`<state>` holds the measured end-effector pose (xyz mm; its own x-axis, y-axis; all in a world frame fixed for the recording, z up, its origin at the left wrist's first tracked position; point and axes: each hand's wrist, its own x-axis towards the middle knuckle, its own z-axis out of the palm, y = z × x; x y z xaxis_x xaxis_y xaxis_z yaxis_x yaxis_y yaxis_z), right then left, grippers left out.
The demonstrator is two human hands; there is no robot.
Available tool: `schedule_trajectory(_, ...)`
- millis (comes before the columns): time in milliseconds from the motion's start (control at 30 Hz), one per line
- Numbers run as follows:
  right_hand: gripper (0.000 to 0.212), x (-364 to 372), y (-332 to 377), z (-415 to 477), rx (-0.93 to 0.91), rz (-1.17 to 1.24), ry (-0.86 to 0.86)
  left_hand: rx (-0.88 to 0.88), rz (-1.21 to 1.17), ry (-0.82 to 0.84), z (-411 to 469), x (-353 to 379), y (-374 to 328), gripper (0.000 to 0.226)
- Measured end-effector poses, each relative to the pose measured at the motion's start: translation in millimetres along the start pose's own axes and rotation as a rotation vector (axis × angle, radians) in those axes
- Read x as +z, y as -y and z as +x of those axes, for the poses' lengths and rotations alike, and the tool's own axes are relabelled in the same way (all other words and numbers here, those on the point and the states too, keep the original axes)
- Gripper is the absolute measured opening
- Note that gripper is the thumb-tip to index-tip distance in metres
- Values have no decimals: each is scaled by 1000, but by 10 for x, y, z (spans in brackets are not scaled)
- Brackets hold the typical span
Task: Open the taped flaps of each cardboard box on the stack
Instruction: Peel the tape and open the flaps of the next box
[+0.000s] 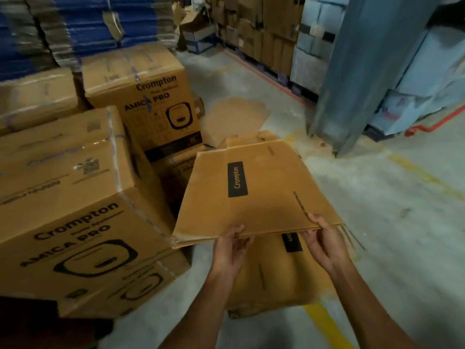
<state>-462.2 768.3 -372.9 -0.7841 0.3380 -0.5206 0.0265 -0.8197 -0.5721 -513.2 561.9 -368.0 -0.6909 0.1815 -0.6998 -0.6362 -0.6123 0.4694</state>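
A flattened brown cardboard box (251, 190) with a black Crompton label is held level above the floor in the middle of the head view. My left hand (232, 244) pinches its near edge, thumb on top and fingers beneath. My right hand (320, 238) grips the same edge farther right, thumb on top. Another flattened box (274, 278) lies on the floor under it. To the left stand taped Crompton Amica Pro boxes: a large near one (70, 205) on a stack, and a farther one (141, 96).
Loose cardboard sheets (234, 119) lie on the concrete floor beyond the held box. A grey steel column (352, 79) rises at right. Stacked cartons (254, 34) line the back wall. Blue stacked sheets (83, 23) fill the upper left. A yellow floor line (324, 323) runs near my arms.
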Motion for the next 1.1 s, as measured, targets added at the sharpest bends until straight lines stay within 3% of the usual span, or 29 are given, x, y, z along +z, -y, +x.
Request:
schedule_trajectory(133, 29, -610, -339, 369, 40, -68, -193, -106, 8, -115, 494, -471, 512, 38)
schedule_trajectory(233, 7, -989, -569, 529, 66, -155, -248, -144, 46, -197, 702, -745, 852, 45)
schedule_trajectory(500, 6, -2051, -1083, 712, 259, -283, -568, -285, 13, -339, 1115, -1368, 1629, 64)
schedule_trajectory(533, 6, -2105, -1101, 725, 280, -283, -568, -301, -3, -343, 1143, -1440, 1685, 60)
schedule_trajectory(633, 40, -2250, -1182, 777, 314, -290, -609, -327, -3, -368, 1207, -1547, 1785, 46)
schedule_trajectory(767, 18, -2295, -1303, 834, 309, -289, -652, -372, 6, -378, 1353, -1606, 1831, 39)
schedule_trajectory(900, 11, -2309, -1397, 908, 328, -345, -633, -422, 49, -359, 1397, -1674, 1796, 13)
schedule_trajectory(1100, 8, -1954, -1602, 764, 395, -477, -605, -437, 111, -331, 1199, -1801, 1523, 35)
